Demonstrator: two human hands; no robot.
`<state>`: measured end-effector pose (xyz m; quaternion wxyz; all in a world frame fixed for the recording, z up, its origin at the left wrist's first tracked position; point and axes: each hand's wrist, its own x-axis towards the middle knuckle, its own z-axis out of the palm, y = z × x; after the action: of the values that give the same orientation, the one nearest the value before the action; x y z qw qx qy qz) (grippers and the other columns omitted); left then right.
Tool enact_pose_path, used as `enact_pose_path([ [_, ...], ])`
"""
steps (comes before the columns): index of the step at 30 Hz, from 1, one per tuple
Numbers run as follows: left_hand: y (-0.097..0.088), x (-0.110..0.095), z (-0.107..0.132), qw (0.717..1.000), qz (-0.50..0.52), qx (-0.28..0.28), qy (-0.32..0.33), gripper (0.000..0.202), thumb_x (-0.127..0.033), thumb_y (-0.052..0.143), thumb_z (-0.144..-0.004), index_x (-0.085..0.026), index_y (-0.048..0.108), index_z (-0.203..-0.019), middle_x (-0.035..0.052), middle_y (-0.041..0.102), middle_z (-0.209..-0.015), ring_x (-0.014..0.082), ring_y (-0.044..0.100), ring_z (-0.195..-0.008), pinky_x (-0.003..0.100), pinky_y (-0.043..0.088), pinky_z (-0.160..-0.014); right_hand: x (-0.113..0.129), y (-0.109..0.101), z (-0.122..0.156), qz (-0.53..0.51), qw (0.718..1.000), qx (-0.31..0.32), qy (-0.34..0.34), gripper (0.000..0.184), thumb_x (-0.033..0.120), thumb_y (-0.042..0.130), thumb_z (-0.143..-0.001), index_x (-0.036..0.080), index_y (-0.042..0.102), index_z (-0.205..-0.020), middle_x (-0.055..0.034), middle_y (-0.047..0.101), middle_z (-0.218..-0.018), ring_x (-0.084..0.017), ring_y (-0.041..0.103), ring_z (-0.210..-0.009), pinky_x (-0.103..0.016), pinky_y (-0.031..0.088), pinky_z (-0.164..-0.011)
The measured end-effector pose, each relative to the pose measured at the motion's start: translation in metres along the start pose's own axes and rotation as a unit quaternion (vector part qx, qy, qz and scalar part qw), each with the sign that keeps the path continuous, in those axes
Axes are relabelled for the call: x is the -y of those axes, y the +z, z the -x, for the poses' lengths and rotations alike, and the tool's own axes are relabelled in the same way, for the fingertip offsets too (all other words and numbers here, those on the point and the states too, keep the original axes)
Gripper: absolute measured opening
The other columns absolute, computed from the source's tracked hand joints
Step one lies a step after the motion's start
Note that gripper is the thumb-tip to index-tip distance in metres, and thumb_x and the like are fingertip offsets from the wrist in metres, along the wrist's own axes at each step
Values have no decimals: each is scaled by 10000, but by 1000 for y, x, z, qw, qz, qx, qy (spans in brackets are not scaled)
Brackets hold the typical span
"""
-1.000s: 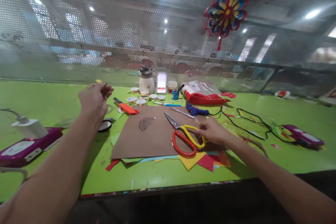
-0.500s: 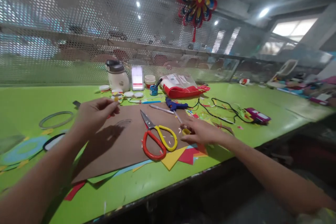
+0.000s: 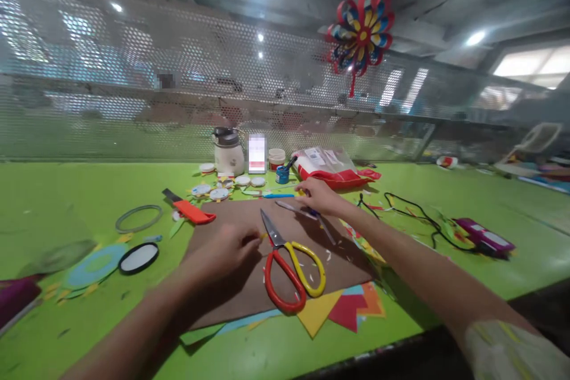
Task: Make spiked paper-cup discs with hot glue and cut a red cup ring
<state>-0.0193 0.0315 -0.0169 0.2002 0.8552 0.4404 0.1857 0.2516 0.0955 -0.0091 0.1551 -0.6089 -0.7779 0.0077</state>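
My left hand (image 3: 231, 246) is closed in a pinch over the brown board (image 3: 222, 297). A small yellow piece (image 3: 263, 236) shows at its fingertips, beside the scissors (image 3: 285, 267), which have one red and one yellow handle. My right hand (image 3: 321, 196) reaches across the board's far edge, fingers pinched, with a bit of yellow at the tips. Beneath that hand lies the blue glue gun, mostly covered; a clear glue stick (image 3: 327, 230) sticks out toward me. A whitish pen-like stick (image 3: 294, 209) lies just left of it.
An orange-handled cutter (image 3: 193, 212), grey ring (image 3: 139, 219) and black-rimmed disc (image 3: 138, 258) lie left. Behind are a jug (image 3: 229, 154), phone (image 3: 257, 154), blue paint pot (image 3: 282, 175) and red-and-clear bag (image 3: 332, 169). A black cord runs right to a purple box (image 3: 484, 237).
My right hand has moved away from me, from beside the scissors to over the glue gun. My left hand has come nearer the scissors, uncovering the orange cutter. The view has shifted left and up.
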Motion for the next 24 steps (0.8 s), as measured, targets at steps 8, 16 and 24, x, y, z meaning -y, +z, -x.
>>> enact_pose_path([
  [8,-2,11,-9,998,-5,47,30,239,-274,510,-879,-205,580,-661,57,670,-749,196,566,-679,307,345,-609,-12,30,-75,-18,999,26,9,274,324,626,-971,172,630,-1198,-85,653,-1214,-221,667,-1014,-425,573,-864],
  [16,-5,12,-9,999,41,14,8,276,-317,469,-927,-194,662,-773,75,717,-808,214,609,-730,314,386,-650,28,-19,-15,-131,973,-188,-28,209,265,560,-957,145,714,-883,-47,728,-822,-174,654,-751,-291,508,-716],
  [24,1,0,-6,962,259,-51,-77,307,-402,507,-916,-174,650,-769,41,676,-735,172,595,-665,268,449,-596,83,-19,63,-237,931,-227,-158,147,198,593,-927,161,700,-833,-14,682,-741,-138,606,-674,-253,455,-660],
])
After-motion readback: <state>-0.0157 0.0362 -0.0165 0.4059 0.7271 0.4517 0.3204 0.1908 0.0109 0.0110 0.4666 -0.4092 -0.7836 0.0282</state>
